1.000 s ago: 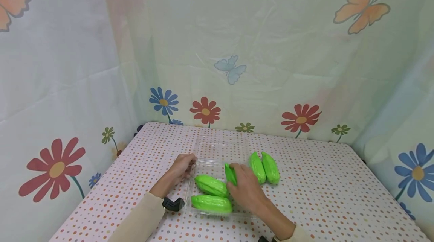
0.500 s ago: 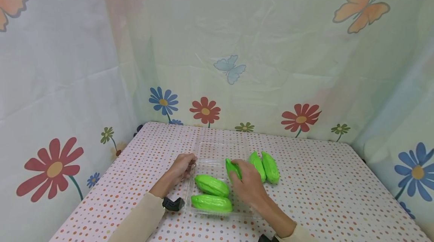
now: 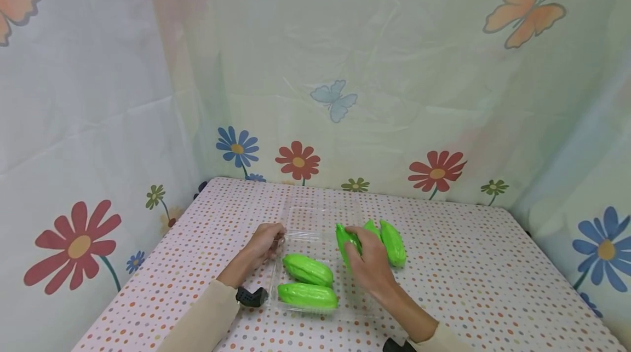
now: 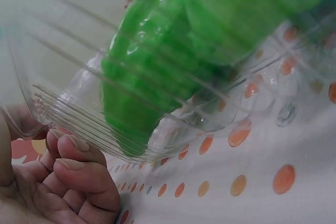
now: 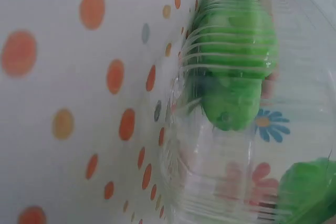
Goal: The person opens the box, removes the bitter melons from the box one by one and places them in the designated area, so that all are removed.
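A clear plastic clamshell container [image 3: 350, 305] lies with its lid tipped back, away from me. Two bright green ridged gourds lie crosswise in its left part, one gourd [image 3: 308, 270] behind the other gourd [image 3: 308, 296]. My left hand [image 3: 263, 241] pinches the container's left edge near the hinge; in the left wrist view its fingers [image 4: 84, 174] curl at the rim. With my right hand [image 3: 371, 264] I grip a third gourd [image 3: 343, 242] between thumb and fingers, over the container's right side. Part of that gourd [image 5: 307, 190] shows in the right wrist view.
Just right of the container lie two more gourds, one gourd [image 3: 393, 243] in plain sight and the other gourd [image 3: 372, 227] mostly behind my right hand. The dotted tablecloth [image 3: 458, 275] spreads to the right. A flowered curtain [image 3: 266, 67] hangs behind and at both sides.
My right hand has shifted right and slightly away from me with its gourd, from mid-container toward the right edge. It now covers more of the nearer loose gourd. My left hand stays put.
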A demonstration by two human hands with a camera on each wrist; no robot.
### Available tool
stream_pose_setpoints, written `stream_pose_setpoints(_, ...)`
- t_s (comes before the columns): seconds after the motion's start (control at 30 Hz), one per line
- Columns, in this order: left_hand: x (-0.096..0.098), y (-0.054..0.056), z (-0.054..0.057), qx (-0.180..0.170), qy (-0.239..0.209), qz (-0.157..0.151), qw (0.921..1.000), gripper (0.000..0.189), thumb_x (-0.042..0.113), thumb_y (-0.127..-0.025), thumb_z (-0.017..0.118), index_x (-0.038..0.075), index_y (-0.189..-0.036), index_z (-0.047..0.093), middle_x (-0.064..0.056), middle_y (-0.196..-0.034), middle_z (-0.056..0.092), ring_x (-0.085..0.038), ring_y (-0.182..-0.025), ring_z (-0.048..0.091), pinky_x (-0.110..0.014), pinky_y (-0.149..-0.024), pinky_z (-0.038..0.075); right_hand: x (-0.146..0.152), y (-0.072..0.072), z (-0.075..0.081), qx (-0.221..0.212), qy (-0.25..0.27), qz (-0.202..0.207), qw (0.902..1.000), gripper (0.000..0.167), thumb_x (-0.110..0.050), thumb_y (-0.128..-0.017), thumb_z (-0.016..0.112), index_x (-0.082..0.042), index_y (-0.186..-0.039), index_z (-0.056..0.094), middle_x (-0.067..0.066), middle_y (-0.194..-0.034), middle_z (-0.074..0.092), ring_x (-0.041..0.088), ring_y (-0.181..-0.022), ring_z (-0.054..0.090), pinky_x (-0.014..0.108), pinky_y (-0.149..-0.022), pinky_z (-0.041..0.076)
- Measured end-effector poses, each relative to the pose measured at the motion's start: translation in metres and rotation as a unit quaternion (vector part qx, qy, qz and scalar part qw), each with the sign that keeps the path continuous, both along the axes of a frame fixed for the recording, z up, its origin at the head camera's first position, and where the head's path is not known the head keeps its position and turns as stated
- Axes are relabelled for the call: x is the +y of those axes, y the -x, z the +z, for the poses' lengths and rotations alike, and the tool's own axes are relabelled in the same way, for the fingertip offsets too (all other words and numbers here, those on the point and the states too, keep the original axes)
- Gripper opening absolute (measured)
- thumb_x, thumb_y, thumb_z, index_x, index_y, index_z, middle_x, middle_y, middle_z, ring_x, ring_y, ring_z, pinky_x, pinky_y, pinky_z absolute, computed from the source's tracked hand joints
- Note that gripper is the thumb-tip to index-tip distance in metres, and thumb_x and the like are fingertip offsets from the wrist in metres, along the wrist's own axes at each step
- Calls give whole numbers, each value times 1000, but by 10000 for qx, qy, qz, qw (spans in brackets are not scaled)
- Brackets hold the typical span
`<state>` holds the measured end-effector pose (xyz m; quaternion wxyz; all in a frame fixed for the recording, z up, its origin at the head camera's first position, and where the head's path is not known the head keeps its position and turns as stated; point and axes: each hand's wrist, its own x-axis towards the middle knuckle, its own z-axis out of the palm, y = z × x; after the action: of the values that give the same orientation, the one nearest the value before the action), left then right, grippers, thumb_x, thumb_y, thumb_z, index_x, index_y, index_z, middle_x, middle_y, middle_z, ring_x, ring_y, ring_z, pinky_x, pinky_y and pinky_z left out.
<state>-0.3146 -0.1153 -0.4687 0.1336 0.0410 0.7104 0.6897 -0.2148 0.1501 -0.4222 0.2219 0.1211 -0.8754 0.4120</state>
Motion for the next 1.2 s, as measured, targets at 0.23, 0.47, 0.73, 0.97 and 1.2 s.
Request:
stream_pose_setpoints(0.23, -1, -1, 0, 9, 7, 22, 10000, 20, 18, -97, 50, 0, -94, 57, -1, -65, 51, -10, -48, 28, -24, -42, 34, 6, 4, 2, 24, 122, -339, 9993, 36, -10, -98, 53, -2, -132, 61, 16, -119, 66, 21, -84, 60, 36, -73, 52)
stream_pose_setpoints(0.47, 0, 1, 0, 7, 25, 39, 10000, 20, 19, -97, 51, 0, -94, 57, 0, -65, 51, -10, -47, 29, -24, -42, 35, 12, 7, 5, -27, 410, -606, 9973, 35, -12, -98, 56, -5, -131, 62, 15, -121, 68, 21, -82, 60, 31, -68, 50)
stream_pose_setpoints(0.73, 0, 1, 0, -70, 33, 46, 10000, 21, 19, -97, 51, 0, -95, 59, -1, -66, 51, -11, -49, 30, -25, -43, 34, 24, 12, 6, -180, 578, -814, 9948, 36, -13, -99, 56, -3, -134, 60, 19, -124, 63, 31, -95, 61, 37, -74, 51)
stream_pose_setpoints(0.97, 0, 0, 1, -120, 34, 29, 9999, 19, 19, -97, 51, 2, -91, 56, 0, -65, 51, -11, -48, 29, -25, -43, 33, 37, 21, 5, -491, 919, -1045, 9890, 38, -15, -98, 60, -6, -135, 60, 17, -128, 61, 32, -105, 59, 43, -84, 49)
stream_pose_setpoints(1.2, -1, 1, 0, -107, 44, 32, 9999, 19, 20, -96, 52, 1, -93, 58, -1, -66, 52, -11, -49, 30, -26, -42, 33, 51, 30, 0, -423, 1122, -1301, 9842, 38, -16, -96, 66, -9, -133, 66, 14, -129, 64, 28, -103, 58, 37, -79, 48)
